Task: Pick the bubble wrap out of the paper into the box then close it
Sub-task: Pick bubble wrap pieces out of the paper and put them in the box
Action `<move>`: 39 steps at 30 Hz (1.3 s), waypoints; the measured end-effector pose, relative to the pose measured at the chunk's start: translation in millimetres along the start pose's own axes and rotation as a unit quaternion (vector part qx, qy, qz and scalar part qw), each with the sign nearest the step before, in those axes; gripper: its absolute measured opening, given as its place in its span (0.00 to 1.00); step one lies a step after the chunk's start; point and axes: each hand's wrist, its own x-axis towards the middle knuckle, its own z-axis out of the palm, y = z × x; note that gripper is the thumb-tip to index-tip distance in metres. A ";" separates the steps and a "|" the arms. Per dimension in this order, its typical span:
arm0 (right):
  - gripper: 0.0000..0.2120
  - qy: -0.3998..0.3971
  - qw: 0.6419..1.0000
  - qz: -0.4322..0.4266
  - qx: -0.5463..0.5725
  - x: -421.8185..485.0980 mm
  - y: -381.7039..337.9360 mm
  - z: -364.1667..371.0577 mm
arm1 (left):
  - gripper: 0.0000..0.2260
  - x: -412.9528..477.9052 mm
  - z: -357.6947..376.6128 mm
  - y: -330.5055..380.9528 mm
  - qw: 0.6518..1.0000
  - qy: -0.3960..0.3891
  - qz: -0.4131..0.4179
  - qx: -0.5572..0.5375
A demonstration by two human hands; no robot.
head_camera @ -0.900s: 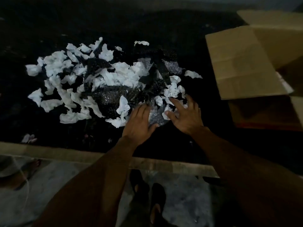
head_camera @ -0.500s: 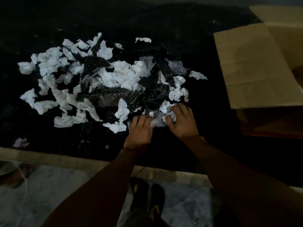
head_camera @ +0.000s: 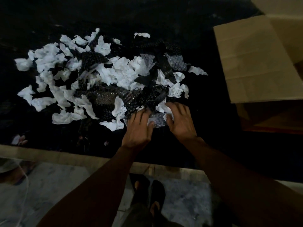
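Note:
A heap of crumpled white paper scraps (head_camera: 119, 74) lies on a black table, mixed with clear and dark bubble wrap (head_camera: 106, 99). At the heap's near edge both hands grip one clear piece of bubble wrap (head_camera: 158, 120). My left hand (head_camera: 139, 128) holds its left side with curled fingers. My right hand (head_camera: 179, 122) pinches its right side, over a paper scrap. An open cardboard box (head_camera: 255, 63) stands at the right, one flap spread toward the heap; its inside is in shadow.
The black table top (head_camera: 213, 145) ends at a pale wooden front edge (head_camera: 49, 155). Below it are a grey floor and my feet in dark sandals (head_camera: 147, 194). A small pinkish scrap (head_camera: 19, 139) lies near the table's front left.
Both hands closed in from flat and spread to curled around the clear bubble wrap piece at the heap's near edge. The view shifted slightly left of the box.

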 end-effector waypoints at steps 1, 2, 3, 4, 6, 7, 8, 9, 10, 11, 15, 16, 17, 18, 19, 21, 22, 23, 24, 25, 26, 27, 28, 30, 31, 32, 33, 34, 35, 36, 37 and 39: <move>0.18 -0.011 1.000 -0.006 -0.006 -0.6 -1.8 -0.5 | 0.20 0.2 -0.6 0.5 1.000 0.000 -0.012 -0.016; 0.18 -0.019 1.000 -0.015 -0.020 -1.0 -2.9 -1.1 | 0.23 0.2 -1.1 0.9 1.000 0.002 -0.021 -0.022; 0.19 -0.025 0.999 -0.021 -0.032 -1.3 -3.5 -1.7 | 0.25 -0.1 -1.9 1.8 0.999 0.002 -0.026 -0.019; 0.19 -0.030 0.999 -0.023 -0.037 -1.9 -2.7 -2.4 | 0.25 -1.1 -2.7 3.4 1.000 0.003 -0.024 -0.007; 0.18 -0.031 0.998 -0.030 -0.041 -5.2 -0.6 -4.3 | 0.24 -2.2 -4.0 4.7 0.999 0.013 -0.016 0.030; 0.18 -0.034 0.998 -0.036 -0.045 -8.4 0.8 -4.2 | 0.22 -2.2 -5.0 4.6 0.999 0.021 -0.018 0.046; 0.19 -0.043 0.997 -0.037 -0.050 -12.7 2.0 -4.2 | 0.20 -2.6 -5.3 3.8 0.998 0.027 -0.021 0.056; 0.21 -0.055 0.996 -0.035 -0.058 -17.0 4.3 -2.8 | 0.18 -3.2 -4.8 2.6 0.997 0.034 -0.018 0.061; 0.23 -0.057 0.995 -0.040 -0.066 -19.6 7.1 -1.3 | 0.17 -3.6 -3.9 1.2 0.997 0.039 -0.007 0.060; 0.22 -0.054 0.995 -0.051 -0.070 -19.7 9.3 0.0 | 0.16 -3.2 -3.0 0.0 0.998 0.039 0.007 0.054; 0.14 -0.003 0.996 -0.085 -0.032 -11.4 7.6 0.3 | 0.22 -3.6 -1.0 0.8 0.999 0.002 0.019 0.033; 0.13 0.001 0.996 -0.084 -0.018 -10.2 4.9 -1.8 | 0.25 -4.3 -1.2 2.1 0.999 0.000 0.008 0.032; 0.13 -0.003 0.997 -0.074 -0.007 -9.3 4.0 -3.2 | 0.28 -4.6 -2.3 3.3 0.999 0.002 -0.006 0.036; 0.14 -0.013 0.998 -0.062 -0.004 -9.5 3.6 -3.8 | 0.28 -4.9 -3.6 4.0 0.999 0.007 -0.017 0.047; 0.16 -0.029 0.998 -0.050 -0.010 -9.7 4.1 -4.1 | 0.27 -5.1 -4.8 4.0 0.998 0.010 -0.023 0.064; 0.18 -0.054 0.997 -0.043 -0.039 -10.9 8.1 -2.5 | 0.24 -4.8 -5.9 3.4 0.995 0.001 -0.019 0.095; 0.18 -0.054 0.997 -0.035 -0.046 -11.8 9.9 -2.2 | 0.23 -4.5 -5.0 2.4 0.995 -0.006 -0.015 0.100; 0.18 -0.044 0.998 -0.017 -0.039 -12.4 9.2 -3.9 | 0.21 -4.2 -3.3 1.0 0.995 -0.010 -0.016 0.100; 0.17 -0.028 0.999 0.002 -0.024 -12.2 7.9 -5.7 | 0.20 -3.9 -2.1 0.0 0.995 -0.006 -0.020 0.098; 0.17 -0.014 1.000 0.020 -0.005 -11.5 6.7 -7.7 | 0.18 -3.8 -0.7 -0.9 0.995 0.000 -0.027 0.094; 0.15 0.002 0.999 0.033 0.010 -11.1 5.0 -10.6 | 0.17 -3.7 0.7 -1.5 0.995 0.005 -0.031 0.090; 0.14 0.010 0.999 0.045 0.022 -10.0 4.6 -12.0 | 0.16 -3.5 1.6 -1.6 0.996 0.008 -0.029 0.089; 0.14 0.017 0.998 0.052 0.028 -9.2 3.8 -13.4 | 0.16 -3.1 2.4 -1.5 0.996 0.009 -0.023 0.090; 0.15 0.026 0.997 0.063 0.025 -8.9 2.7 -13.1 | 0.16 -1.3 3.4 -1.6 0.996 0.007 -0.014 0.083; 0.17 0.030 0.997 0.071 0.019 -10.0 1.7 -12.3 | 0.16 -0.1 3.1 -1.5 0.998 0.003 -0.016 0.068; 0.18 0.036 0.996 0.080 0.018 -11.0 1.2 -11.7 | 0.17 0.6 2.0 -1.4 0.999 0.002 -0.021 0.046; 0.17 0.041 0.995 0.091 0.024 -11.0 0.7 -12.7 | 0.18 1.3 0.1 -0.9 0.999 0.004 -0.026 0.021; 0.14 0.043 0.994 0.099 0.036 -10.0 0.6 -14.0 | 0.18 1.7 -2.6 -0.3 0.999 0.011 -0.030 -0.004; 0.12 0.041 0.991 0.113 0.055 -7.4 -0.9 -18.0 | 0.18 2.6 -6.0 1.2 0.999 0.025 -0.036 -0.028; 0.12 0.046 0.988 0.127 0.074 -3.9 -1.8 -23.2 | 0.18 4.3 -10.2 4.3 0.997 0.043 -0.039 -0.049; 0.13 0.057 0.984 0.143 0.088 1.3 -2.6 -28.4 | 0.17 7.7 -15.2 9.0 0.995 0.063 -0.040 -0.065; 0.18 0.083 0.977 0.170 0.098 13.0 -4.6 -40.2 | 0.13 19.5 -25.3 21.3 0.992 0.095 -0.029 -0.079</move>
